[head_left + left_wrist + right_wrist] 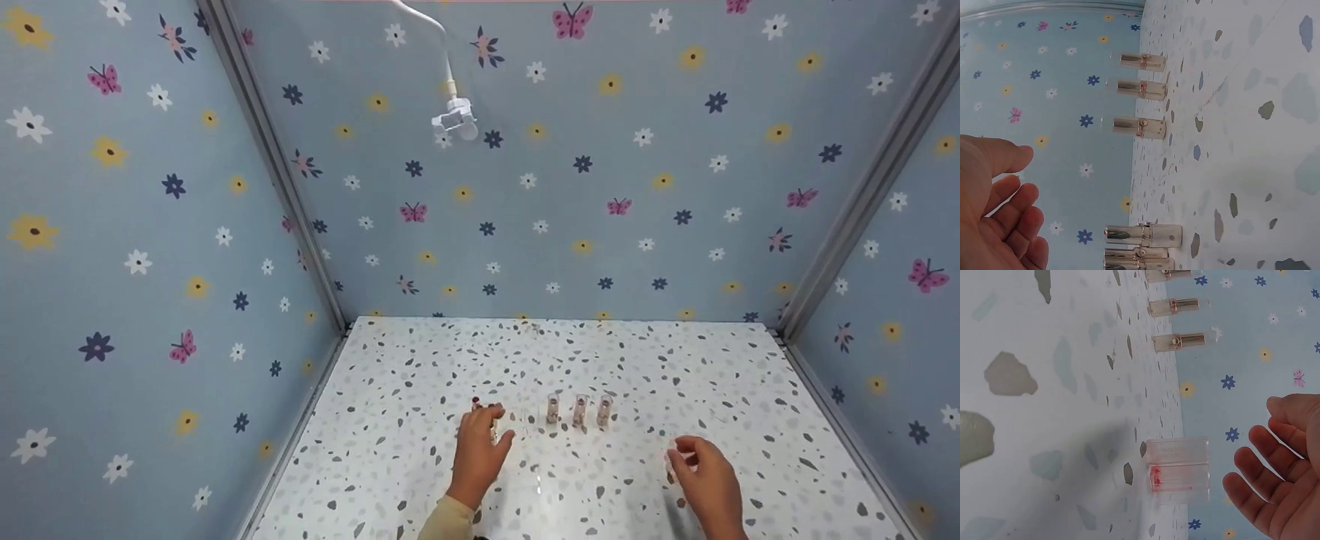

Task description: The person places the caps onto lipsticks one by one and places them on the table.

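Wrist views: left hand (995, 211) near gold tubes (1143, 236), right hand (1285, 481) near clear containers (1179, 470), both hands loosely relaxed.

Our bare left hand (478, 456) extends, relaxed, from a beige fabric sleeve (448, 519). Our bare right hand (707, 481) curls loosely.

Can make out faint lettering (1174, 451) on a clear plastic piece (1195, 455), too blurred to read. Cannot read any word or number.

Gold tubes (1127, 126) look metallic and glossy, clear containers (1179, 479) smooth plastic, the tabletop (637, 364) glossy, the wall (525, 206) matt.
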Demonstrator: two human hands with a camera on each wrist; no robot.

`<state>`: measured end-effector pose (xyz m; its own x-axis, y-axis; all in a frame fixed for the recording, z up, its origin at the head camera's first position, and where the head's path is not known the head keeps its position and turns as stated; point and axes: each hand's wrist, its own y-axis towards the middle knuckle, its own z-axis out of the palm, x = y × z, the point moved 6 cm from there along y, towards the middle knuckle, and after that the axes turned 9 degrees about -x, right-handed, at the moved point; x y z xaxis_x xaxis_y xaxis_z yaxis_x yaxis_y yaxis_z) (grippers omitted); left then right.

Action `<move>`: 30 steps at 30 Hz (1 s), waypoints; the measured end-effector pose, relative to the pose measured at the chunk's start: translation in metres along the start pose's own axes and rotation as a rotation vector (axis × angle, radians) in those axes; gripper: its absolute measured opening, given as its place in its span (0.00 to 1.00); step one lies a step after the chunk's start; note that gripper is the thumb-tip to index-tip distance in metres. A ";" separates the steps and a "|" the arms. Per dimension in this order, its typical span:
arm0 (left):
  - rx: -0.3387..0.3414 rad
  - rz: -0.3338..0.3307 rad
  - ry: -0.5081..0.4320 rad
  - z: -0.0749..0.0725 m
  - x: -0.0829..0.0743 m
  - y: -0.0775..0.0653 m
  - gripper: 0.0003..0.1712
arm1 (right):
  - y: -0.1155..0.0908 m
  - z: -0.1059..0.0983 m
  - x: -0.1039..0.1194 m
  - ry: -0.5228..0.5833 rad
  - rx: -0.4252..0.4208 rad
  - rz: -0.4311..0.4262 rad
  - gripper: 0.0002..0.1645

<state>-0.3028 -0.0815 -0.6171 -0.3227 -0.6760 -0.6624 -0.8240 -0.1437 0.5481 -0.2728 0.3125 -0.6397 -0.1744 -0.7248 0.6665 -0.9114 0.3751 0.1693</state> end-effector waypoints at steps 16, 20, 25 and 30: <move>-0.054 -0.290 0.002 0.002 0.048 -0.022 0.19 | 0.009 0.000 -0.030 -0.068 -0.079 0.127 0.24; -0.063 -0.300 0.016 0.003 0.054 -0.027 0.19 | 0.013 0.003 -0.036 -0.078 -0.043 0.115 0.25; -0.059 -0.324 0.056 0.005 0.057 -0.032 0.19 | 0.017 -0.002 -0.042 -0.085 -0.021 0.091 0.28; -0.031 -0.353 0.055 0.007 0.060 -0.035 0.18 | 0.029 -0.011 -0.051 -0.088 0.028 0.094 0.29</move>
<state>-0.2965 -0.1119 -0.6803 0.0050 -0.6185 -0.7858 -0.8653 -0.3965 0.3066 -0.2862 0.3667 -0.6605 -0.2901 -0.7355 0.6123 -0.8993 0.4284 0.0884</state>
